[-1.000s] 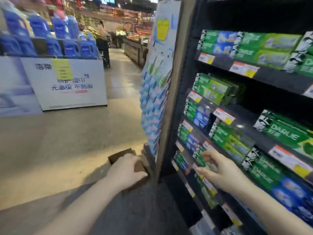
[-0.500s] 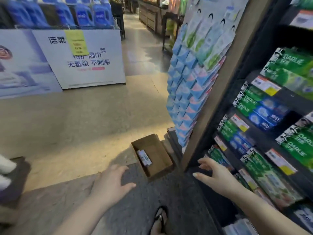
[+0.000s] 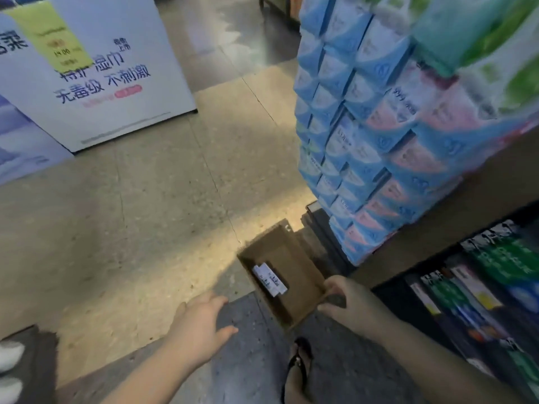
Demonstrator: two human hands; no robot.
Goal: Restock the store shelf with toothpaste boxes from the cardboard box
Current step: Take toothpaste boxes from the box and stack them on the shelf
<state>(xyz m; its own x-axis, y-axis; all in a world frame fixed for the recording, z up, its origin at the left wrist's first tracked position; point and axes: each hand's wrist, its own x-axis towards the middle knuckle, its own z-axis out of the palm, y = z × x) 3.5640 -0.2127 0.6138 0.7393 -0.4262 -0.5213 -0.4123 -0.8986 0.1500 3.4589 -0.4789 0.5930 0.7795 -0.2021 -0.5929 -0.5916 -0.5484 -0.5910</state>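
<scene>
A small brown cardboard box (image 3: 294,275) lies open on the floor beside the shelf end. One white toothpaste box (image 3: 269,279) with dark print lies inside along its left wall. My right hand (image 3: 347,304) grips the near right corner of the cardboard box, fingers curled over its rim. My left hand (image 3: 201,325) hovers above the floor to the left of the box, fingers spread, holding nothing. The store shelf (image 3: 478,287) at the lower right carries green and blue toothpaste boxes (image 3: 501,258) behind price tags.
A hanging display of blue, pink and green packets (image 3: 379,118) covers the shelf end above the box. A white promo stand (image 3: 96,74) stands at the far left across the tiled aisle. My sandalled foot (image 3: 297,368) is just below the box. White shoes (image 3: 10,371) show at the left edge.
My head has tilted further down toward the floor. My right hand left the shelf and took hold of the cardboard box's corner. My left hand stays open near the box.
</scene>
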